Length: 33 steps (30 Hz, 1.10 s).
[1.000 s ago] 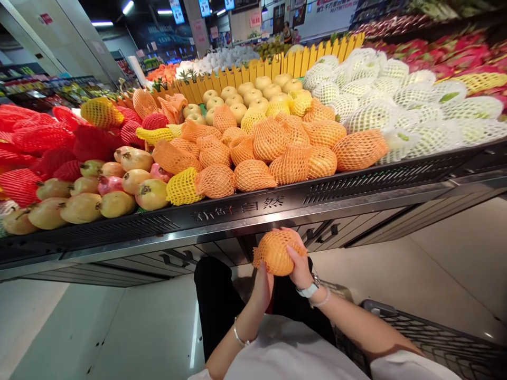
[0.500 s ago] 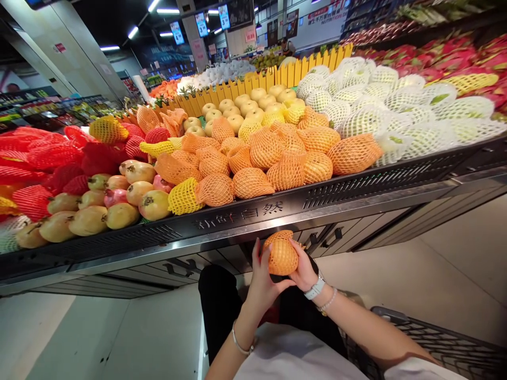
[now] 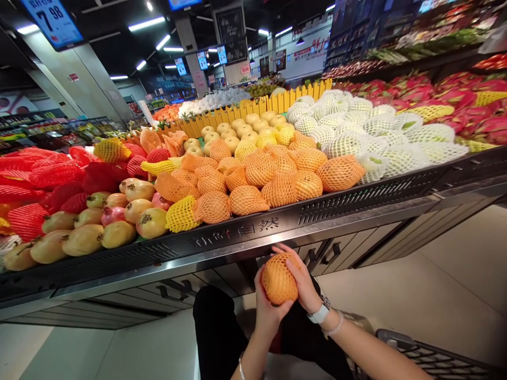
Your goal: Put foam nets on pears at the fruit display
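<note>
Both of my hands hold one round fruit in an orange foam net (image 3: 278, 278) just below the front edge of the produce stand (image 3: 237, 240). My left hand (image 3: 266, 311) cups it from below and behind with the fingers wrapped round. My right hand (image 3: 304, 282) grips its right side, and a white watch sits on that wrist. On the stand right above lies a pile of the same orange-netted fruit (image 3: 253, 179).
Bare yellow-green mangoes (image 3: 99, 221) lie at the stand's left, red nets (image 3: 47, 179) behind them, white-netted fruit (image 3: 356, 132) at right, a yellow fence (image 3: 253, 108) at the back. A black shopping basket (image 3: 431, 359) is at lower right. Tiled floor surrounds my dark trousers.
The fruit has been turned in my hands and its net now covers it smoothly. The view has tilted up, so the hands sit lower in the picture.
</note>
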Each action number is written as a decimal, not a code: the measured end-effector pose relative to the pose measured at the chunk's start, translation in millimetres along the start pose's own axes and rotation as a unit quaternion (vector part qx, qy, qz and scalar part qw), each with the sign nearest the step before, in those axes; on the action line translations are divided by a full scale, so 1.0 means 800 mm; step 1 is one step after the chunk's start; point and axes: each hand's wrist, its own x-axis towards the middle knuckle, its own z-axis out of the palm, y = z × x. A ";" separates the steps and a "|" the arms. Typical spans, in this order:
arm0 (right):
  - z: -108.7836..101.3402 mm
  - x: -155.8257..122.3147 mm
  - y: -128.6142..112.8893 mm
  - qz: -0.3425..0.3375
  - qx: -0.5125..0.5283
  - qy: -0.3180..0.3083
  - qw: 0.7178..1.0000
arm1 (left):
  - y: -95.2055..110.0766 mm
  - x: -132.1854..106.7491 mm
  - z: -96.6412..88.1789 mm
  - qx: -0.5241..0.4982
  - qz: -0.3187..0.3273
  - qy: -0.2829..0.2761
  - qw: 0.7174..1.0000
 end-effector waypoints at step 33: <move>0.016 -0.033 -0.002 -0.455 -0.298 -0.092 0.834 | 0.021 0.004 0.006 -0.103 0.144 0.000 0.984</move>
